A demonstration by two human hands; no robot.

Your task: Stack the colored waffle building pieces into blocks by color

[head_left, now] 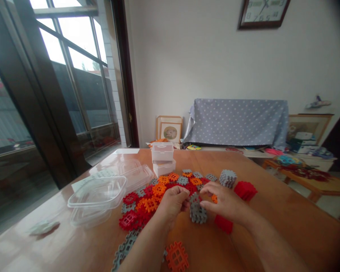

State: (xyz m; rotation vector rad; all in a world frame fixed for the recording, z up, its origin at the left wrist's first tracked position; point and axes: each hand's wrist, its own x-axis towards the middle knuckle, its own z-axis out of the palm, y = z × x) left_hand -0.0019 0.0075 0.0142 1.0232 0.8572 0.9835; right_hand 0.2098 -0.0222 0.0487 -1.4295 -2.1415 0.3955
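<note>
A pile of red, orange and grey interlocking waffle tiles (147, 198) lies on the wooden table (286, 219). My left hand (172, 204) and my right hand (226, 206) meet over a grey block of joined tiles (198, 212), both gripping it between the fingertips. A finished grey cube (228, 177) and a red cube (245, 190) stand just behind my right hand. Another red piece (223, 223) lies under my right wrist. A lone orange tile (177, 257) and a strip of grey tiles (124, 247) lie near my left forearm.
Clear plastic containers (98, 194) and lids (133, 172) sit at the left, with two stacked small white boxes (163, 158) behind the pile. A window fills the left wall. A covered bench (238, 121) and a low table (308, 177) stand beyond.
</note>
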